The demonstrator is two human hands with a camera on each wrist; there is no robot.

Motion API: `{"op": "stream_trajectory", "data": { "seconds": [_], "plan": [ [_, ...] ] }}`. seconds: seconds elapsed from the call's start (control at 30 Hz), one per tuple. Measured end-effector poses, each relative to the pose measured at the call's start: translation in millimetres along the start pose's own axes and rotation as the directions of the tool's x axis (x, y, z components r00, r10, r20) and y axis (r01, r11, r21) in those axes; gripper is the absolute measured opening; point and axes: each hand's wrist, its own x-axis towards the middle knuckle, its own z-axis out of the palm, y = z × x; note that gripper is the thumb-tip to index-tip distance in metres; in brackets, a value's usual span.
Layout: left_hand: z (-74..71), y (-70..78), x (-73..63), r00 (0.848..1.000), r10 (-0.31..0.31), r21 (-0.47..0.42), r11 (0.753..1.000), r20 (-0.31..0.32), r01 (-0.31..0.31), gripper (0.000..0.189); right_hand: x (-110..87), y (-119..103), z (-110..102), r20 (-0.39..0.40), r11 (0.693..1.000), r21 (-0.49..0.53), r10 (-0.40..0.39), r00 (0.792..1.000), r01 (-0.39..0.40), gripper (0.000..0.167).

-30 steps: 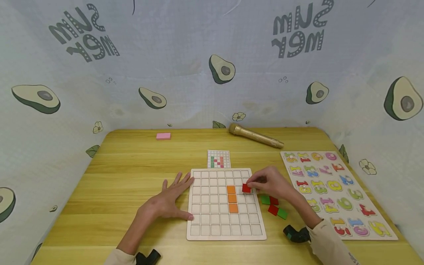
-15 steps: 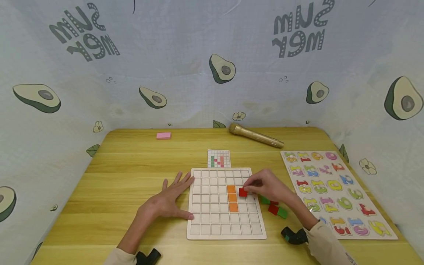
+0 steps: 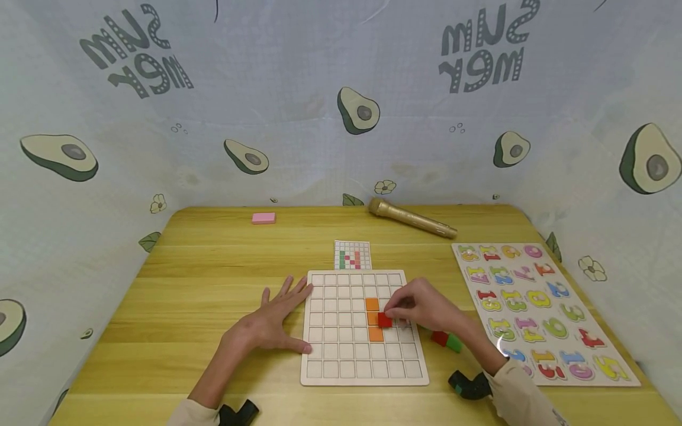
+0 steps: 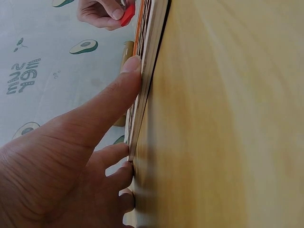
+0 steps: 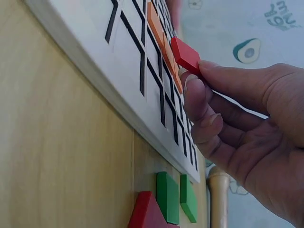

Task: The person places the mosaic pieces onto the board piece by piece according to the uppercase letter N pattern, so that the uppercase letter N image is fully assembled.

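Since a second ago, your right hand [image 3: 428, 305] has carried the red tile [image 3: 385, 320] inward over the board [image 3: 346, 370], nearer the orange tiles [image 3: 375, 334] set in it. You pinch that tile between thumb and fingers, above the board. Your left hand [image 3: 269, 325] is spread wide, gripping nothing, touching the board's left edge. Loose tiles [image 3: 454, 343] lie beside the board's right edge.

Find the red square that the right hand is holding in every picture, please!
Head: the red square is in the lower half, right of centre, in the right hand.
Left wrist: the red square is at the top, left of centre.
Right wrist: the red square is high, right of centre.
Shared landmark: the grid board, in all three.
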Motion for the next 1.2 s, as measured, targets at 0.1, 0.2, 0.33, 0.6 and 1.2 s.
{"op": "stream_trajectory", "data": {
  "seconds": [0.1, 0.2, 0.33, 0.6, 1.2],
  "plan": [
    [0.0, 0.2, 0.0, 1.0, -0.002, -0.001, 1.0, 0.0, 0.002, 0.121, 0.8, 0, 3, 0.012, 1.0, -0.004, -0.026, 1.0, 0.026, 0.004],
    [0.3, 0.2, 0.0, 1.0, -0.003, -0.003, 1.0, 0.0, 0.003, 0.121, 0.7, -2, 5, 0.028, 0.999, -0.007, -0.034, 0.999, 0.034, 0.004],
    [0.7, -0.2, 0.1, 1.0, 0.001, -0.002, 1.0, 0.0, -0.001, 0.121, 0.0, -4, 8, 0.055, 0.999, 0.008, -0.038, 0.998, 0.038, 0.005],
    [0.7, -0.2, 0.3, 1.0, 0.0, -0.002, 1.0, -0.002, 0.0, 0.121, -0.9, -10, 14, 0.094, 0.997, 0.009, -0.082, 0.992, 0.082, 0.006],
    [-0.2, 0.9, -0.8, 1.0, 0.002, -0.007, 1.0, -0.004, -0.002, 0.121, 0.5, -20, 20, 0.139, 0.991, -0.08, -0.092, 0.986, 0.104, 0.009]
  ]
}}
